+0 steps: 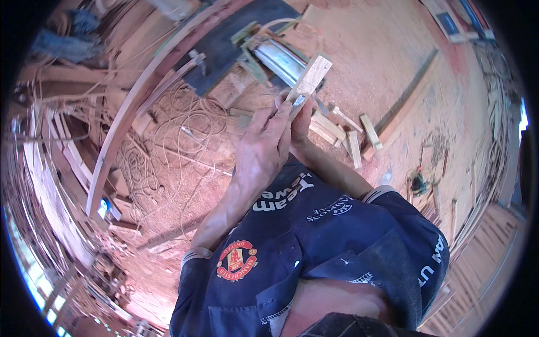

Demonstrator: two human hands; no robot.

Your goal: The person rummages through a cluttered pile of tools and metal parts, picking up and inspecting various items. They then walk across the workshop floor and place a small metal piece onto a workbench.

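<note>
Out in front of my chest a short, pale wooden block is held up at a slant. My left hand is closed around its near end, with the fingers laid along the wood. From the other side my right hand grips the same end, and its fingers are partly hidden by the block. A small shiny, silvery piece shows on the wood by the fingertips; I cannot make out what it is. Just beyond the block lies a long silvery metal cylinder in a greenish frame.
Several wood offcuts lie right of my hands. A long curved timber arcs along the left, beside tangled cord on the dusty floor. A long beam lies at the right. A dark sheet sits beyond the cord.
</note>
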